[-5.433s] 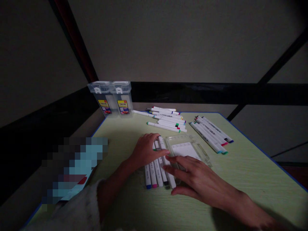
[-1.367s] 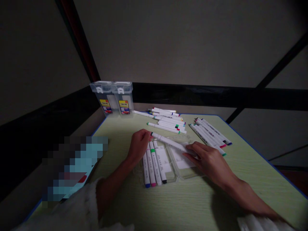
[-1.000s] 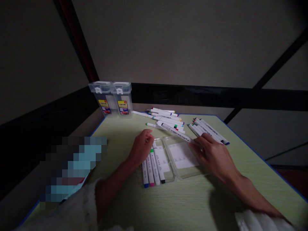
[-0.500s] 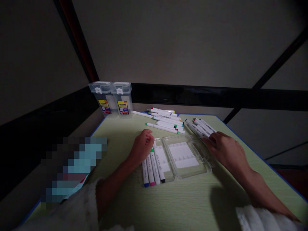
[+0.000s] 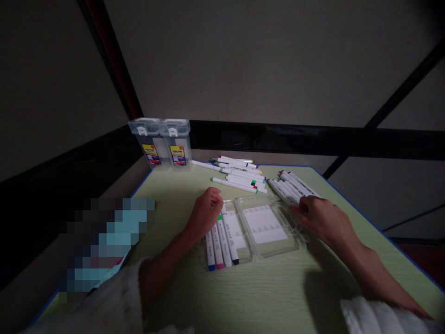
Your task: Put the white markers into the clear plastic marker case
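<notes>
My right hand (image 5: 321, 215) is closed on the near end of a white marker (image 5: 281, 191) at the right. More white markers (image 5: 301, 183) lie side by side next to it. My left hand (image 5: 207, 209) has curled fingers at the upper left edge of an open clear plastic case (image 5: 255, 253); whether something is between them is hidden. Several capped markers (image 5: 219, 241) lie side by side in the case's left half, with blue, pink, white and black ends toward me. A white printed sheet (image 5: 266, 225) shows in the right half.
Two clear lidded boxes (image 5: 178, 134) with yellow labels stand at the table's back left corner. Beside them lies a loose pile of white markers (image 5: 239, 174) with coloured ends. A blurred, pixelated patch covers the left side. The pale table (image 5: 264, 297) has a blue edge.
My right hand has moved slightly to the left and down, and the marker in it has shifted a little toward me. My left hand and the case have stayed in place.
</notes>
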`<state>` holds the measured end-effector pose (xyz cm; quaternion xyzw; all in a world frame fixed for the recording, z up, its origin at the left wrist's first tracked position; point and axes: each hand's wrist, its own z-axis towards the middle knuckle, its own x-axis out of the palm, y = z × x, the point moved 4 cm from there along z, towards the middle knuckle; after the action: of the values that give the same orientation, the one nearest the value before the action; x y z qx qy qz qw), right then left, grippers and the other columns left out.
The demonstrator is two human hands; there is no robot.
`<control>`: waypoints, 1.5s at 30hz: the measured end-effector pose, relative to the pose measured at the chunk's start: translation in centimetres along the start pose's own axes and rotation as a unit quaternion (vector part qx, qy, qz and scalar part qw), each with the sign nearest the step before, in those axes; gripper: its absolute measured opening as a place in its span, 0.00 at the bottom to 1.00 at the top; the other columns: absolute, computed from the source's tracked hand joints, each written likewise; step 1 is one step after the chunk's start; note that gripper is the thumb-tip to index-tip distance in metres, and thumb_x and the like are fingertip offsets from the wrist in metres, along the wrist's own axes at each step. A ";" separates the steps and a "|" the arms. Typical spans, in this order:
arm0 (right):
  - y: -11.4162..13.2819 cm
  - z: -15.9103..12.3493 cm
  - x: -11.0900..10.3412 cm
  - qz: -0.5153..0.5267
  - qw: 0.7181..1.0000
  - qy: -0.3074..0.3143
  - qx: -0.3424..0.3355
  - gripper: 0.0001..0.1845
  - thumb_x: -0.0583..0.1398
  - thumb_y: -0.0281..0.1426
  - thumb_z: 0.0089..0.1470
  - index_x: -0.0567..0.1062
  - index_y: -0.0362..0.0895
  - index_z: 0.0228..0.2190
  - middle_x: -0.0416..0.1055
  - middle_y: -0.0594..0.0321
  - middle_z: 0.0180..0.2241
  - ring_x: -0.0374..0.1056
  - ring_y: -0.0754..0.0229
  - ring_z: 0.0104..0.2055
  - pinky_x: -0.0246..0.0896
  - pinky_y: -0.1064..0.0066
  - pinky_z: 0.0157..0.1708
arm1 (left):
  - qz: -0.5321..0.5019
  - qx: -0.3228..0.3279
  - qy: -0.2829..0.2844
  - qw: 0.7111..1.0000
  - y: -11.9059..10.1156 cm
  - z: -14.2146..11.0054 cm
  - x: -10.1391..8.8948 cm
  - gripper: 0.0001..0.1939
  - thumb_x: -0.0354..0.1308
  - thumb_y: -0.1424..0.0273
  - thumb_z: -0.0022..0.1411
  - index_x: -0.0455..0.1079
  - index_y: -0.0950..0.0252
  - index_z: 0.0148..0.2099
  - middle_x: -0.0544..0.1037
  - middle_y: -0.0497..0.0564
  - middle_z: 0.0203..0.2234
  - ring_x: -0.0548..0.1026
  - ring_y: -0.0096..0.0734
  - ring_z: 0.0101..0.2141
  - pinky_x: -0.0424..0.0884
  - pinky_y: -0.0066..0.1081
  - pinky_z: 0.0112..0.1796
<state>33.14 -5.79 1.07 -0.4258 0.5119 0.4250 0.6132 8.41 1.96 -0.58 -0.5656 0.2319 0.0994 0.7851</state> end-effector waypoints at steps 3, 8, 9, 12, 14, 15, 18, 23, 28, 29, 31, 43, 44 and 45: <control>0.0 0.0 -0.1 -0.002 1.000 0.010 0.005 0.14 0.49 0.38 0.50 0.68 0.44 0.22 0.69 0.56 0.24 0.65 0.55 0.26 0.46 0.71 0.20 | 0.006 0.003 0.004 1.000 0.1 0.0 0.0 0.08 0.50 0.78 0.50 0.62 0.65 0.35 0.72 0.48 0.26 0.71 0.27 0.29 0.67 0.28 0.32; 0.0 0.0 0.0 -0.005 1.000 0.010 -0.005 0.13 0.49 0.37 0.50 0.68 0.44 0.22 0.69 0.57 0.26 0.65 0.56 0.26 0.46 0.71 0.20 | 0.012 0.005 0.000 1.000 0.2 0.1 0.0 0.08 0.50 0.78 0.50 0.62 0.65 0.35 0.72 0.48 0.26 0.71 0.26 0.28 0.67 0.27 0.32; 0.0 0.1 0.1 -0.005 1.000 0.008 -0.007 0.13 0.49 0.37 0.50 0.68 0.44 0.22 0.69 0.57 0.26 0.65 0.57 0.26 0.47 0.71 0.21 | 0.014 0.007 0.000 1.000 0.2 0.1 0.0 0.08 0.50 0.78 0.50 0.62 0.65 0.35 0.72 0.48 0.26 0.71 0.26 0.28 0.67 0.27 0.31; -0.2 0.2 0.5 -0.003 1.000 0.005 -0.001 0.13 0.50 0.38 0.50 0.68 0.45 0.22 0.69 0.58 0.25 0.65 0.57 0.25 0.47 0.72 0.20 | 0.021 0.009 0.001 1.000 0.2 0.0 0.1 0.08 0.50 0.78 0.50 0.62 0.66 0.35 0.72 0.48 0.26 0.70 0.26 0.28 0.67 0.27 0.31; -0.4 0.2 0.7 0.000 1.000 0.006 0.006 0.13 0.50 0.38 0.50 0.68 0.45 0.22 0.69 0.58 0.25 0.65 0.57 0.25 0.47 0.71 0.20 | 0.025 0.006 -0.001 1.000 0.2 0.0 0.1 0.08 0.50 0.78 0.50 0.62 0.66 0.35 0.72 0.48 0.26 0.70 0.26 0.28 0.67 0.27 0.31; -0.4 0.2 0.7 0.001 1.000 0.006 0.008 0.13 0.50 0.38 0.50 0.68 0.45 0.22 0.69 0.58 0.25 0.65 0.57 0.25 0.47 0.71 0.20 | 0.027 0.005 -0.002 1.000 0.2 0.1 0.1 0.08 0.50 0.79 0.50 0.63 0.66 0.35 0.72 0.48 0.26 0.71 0.26 0.28 0.67 0.27 0.31; -0.4 0.3 0.8 0.004 1.000 0.009 0.008 0.13 0.50 0.38 0.50 0.68 0.45 0.22 0.69 0.58 0.25 0.65 0.56 0.25 0.47 0.71 0.20 | 0.029 0.006 -0.005 1.000 0.1 0.1 0.2 0.08 0.50 0.79 0.50 0.63 0.66 0.35 0.72 0.49 0.26 0.71 0.27 0.28 0.67 0.27 0.31; -0.5 0.4 1.0 0.014 1.000 0.012 -0.004 0.13 0.51 0.38 0.49 0.67 0.45 0.21 0.69 0.58 0.24 0.64 0.58 0.24 0.47 0.71 0.21 | 0.030 0.003 -0.005 1.000 0.2 0.1 0.2 0.08 0.50 0.80 0.50 0.63 0.66 0.34 0.72 0.48 0.26 0.70 0.26 0.28 0.67 0.27 0.31; -0.7 0.4 1.3 0.022 1.000 0.009 -0.005 0.13 0.51 0.38 0.49 0.67 0.45 0.21 0.68 0.58 0.23 0.64 0.58 0.23 0.47 0.71 0.20 | 0.031 0.012 -0.001 0.999 0.2 0.1 0.1 0.07 0.50 0.79 0.50 0.63 0.67 0.34 0.71 0.49 0.27 0.70 0.26 0.29 0.67 0.27 0.32; -0.7 0.4 1.3 0.021 1.000 0.009 -0.004 0.13 0.51 0.38 0.49 0.68 0.45 0.21 0.68 0.58 0.23 0.64 0.58 0.23 0.47 0.71 0.20 | 0.032 0.013 0.000 0.999 0.2 0.1 0.1 0.07 0.50 0.79 0.50 0.63 0.67 0.34 0.71 0.49 0.27 0.70 0.26 0.29 0.67 0.27 0.32; -0.7 0.4 1.3 0.017 1.000 0.009 -0.005 0.13 0.51 0.38 0.49 0.68 0.45 0.21 0.68 0.58 0.23 0.64 0.58 0.23 0.47 0.71 0.20 | 0.036 0.012 -0.001 0.999 0.2 0.1 0.1 0.07 0.50 0.80 0.50 0.63 0.67 0.34 0.71 0.49 0.27 0.70 0.26 0.29 0.67 0.27 0.32; -0.9 0.5 1.4 0.036 0.999 -0.001 -0.014 0.12 0.52 0.37 0.48 0.69 0.44 0.21 0.69 0.58 0.23 0.64 0.59 0.23 0.47 0.72 0.21 | 0.022 0.001 -0.008 1.000 -0.1 0.1 0.0 0.06 0.50 0.80 0.51 0.64 0.67 0.32 0.71 0.49 0.25 0.70 0.25 0.27 0.67 0.25 0.30; -0.9 0.5 1.5 0.036 0.999 -0.002 -0.013 0.12 0.52 0.37 0.48 0.69 0.44 0.21 0.69 0.58 0.23 0.64 0.59 0.23 0.47 0.72 0.21 | 0.024 0.005 -0.010 1.000 -0.1 0.1 0.0 0.06 0.50 0.80 0.51 0.64 0.67 0.32 0.71 0.49 0.25 0.70 0.25 0.28 0.67 0.25 0.31; -0.9 0.5 1.5 0.037 0.999 -0.004 -0.013 0.12 0.52 0.37 0.48 0.69 0.44 0.21 0.69 0.58 0.23 0.64 0.59 0.23 0.47 0.72 0.21 | 0.026 0.011 -0.014 0.999 -0.1 0.1 0.0 0.05 0.50 0.79 0.51 0.64 0.67 0.32 0.71 0.49 0.26 0.70 0.25 0.28 0.67 0.26 0.32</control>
<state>34.30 -5.44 -0.25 -0.4129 0.5190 0.4558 0.5937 8.43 2.02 -0.48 -0.5492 0.2369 0.1253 0.7915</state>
